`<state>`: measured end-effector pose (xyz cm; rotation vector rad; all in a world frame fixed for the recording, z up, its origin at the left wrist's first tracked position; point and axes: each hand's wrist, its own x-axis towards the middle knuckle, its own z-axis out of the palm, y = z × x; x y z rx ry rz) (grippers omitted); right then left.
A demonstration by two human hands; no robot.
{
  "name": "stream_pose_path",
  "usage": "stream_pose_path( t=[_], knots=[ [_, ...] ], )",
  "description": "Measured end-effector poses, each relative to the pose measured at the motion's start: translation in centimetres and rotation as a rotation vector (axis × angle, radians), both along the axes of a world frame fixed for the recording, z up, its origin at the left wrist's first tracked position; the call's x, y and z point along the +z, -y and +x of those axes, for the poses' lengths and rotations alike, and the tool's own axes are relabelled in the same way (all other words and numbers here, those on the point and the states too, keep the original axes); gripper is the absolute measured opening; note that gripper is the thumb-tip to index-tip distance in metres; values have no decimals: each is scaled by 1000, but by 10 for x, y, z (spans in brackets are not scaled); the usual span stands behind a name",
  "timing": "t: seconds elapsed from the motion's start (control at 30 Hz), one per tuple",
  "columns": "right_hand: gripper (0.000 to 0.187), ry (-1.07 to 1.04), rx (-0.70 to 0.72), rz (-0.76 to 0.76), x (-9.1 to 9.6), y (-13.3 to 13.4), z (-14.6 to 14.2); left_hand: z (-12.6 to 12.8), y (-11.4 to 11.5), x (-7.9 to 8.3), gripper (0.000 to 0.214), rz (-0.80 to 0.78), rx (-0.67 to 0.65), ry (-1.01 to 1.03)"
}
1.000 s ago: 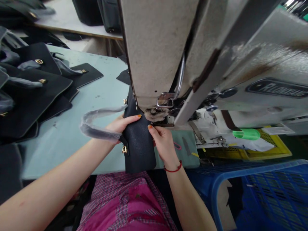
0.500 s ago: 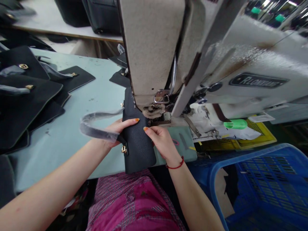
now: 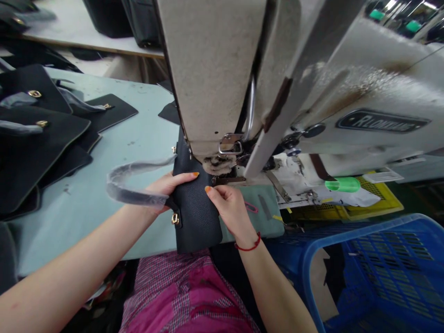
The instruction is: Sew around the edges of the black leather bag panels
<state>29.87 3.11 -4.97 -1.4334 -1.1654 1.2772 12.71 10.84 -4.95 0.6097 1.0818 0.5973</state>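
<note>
A black leather bag panel (image 3: 196,217) lies under the head of a sewing machine (image 3: 213,69), its right edge beside the presser foot (image 3: 229,179). On the panel's left side are gold buckles and a handle (image 3: 133,185) wrapped in clear plastic. My left hand (image 3: 164,187) grips the panel's left edge, thumb on top and fingers underneath, just inside the handle loop. Close to the presser foot, my right hand (image 3: 231,206) pinches the right edge between thumb and curled fingers. The panel's far end is hidden behind the machine head.
More black panels (image 3: 38,143) with plastic-wrapped handles are piled at the left of the pale green table (image 3: 128,134). A blue basket (image 3: 347,236) holding scraps stands at the lower right, near a yellow crate (image 3: 381,199). Small pink scissors (image 3: 251,207) lie beside my right hand.
The view has shifted a little, and the panel and both hands appear slightly farther left. Both hands keep their hold on the panel.
</note>
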Motion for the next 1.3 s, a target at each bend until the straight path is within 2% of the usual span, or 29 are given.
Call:
stream_pose_path(
  t=[0.1,0.4,0.7,0.87,1.0,1.17,1.3],
  knots=[
    [43,16,-7,15,1,-2,-1,0,-2,-1,27,-42,5,18],
    [45,43,9,42,0,-7,-1,-5,-10,-10,36,-2,-43,61],
    [48,67,23,81,2,-10,-1,-2,-13,4,35,14,-33,22],
    [48,95,25,79,2,-9,0,-5,-14,-3,36,34,-49,50],
    [48,181,18,96,4,-7,0,-6,-15,-4,29,2,-72,33],
    [41,356,9,145,14,-2,-3,-3,-13,6,15,60,-56,7],
    [35,448,28,144,17,1,-3,-3,-10,5,25,94,-34,-8]
  ],
)
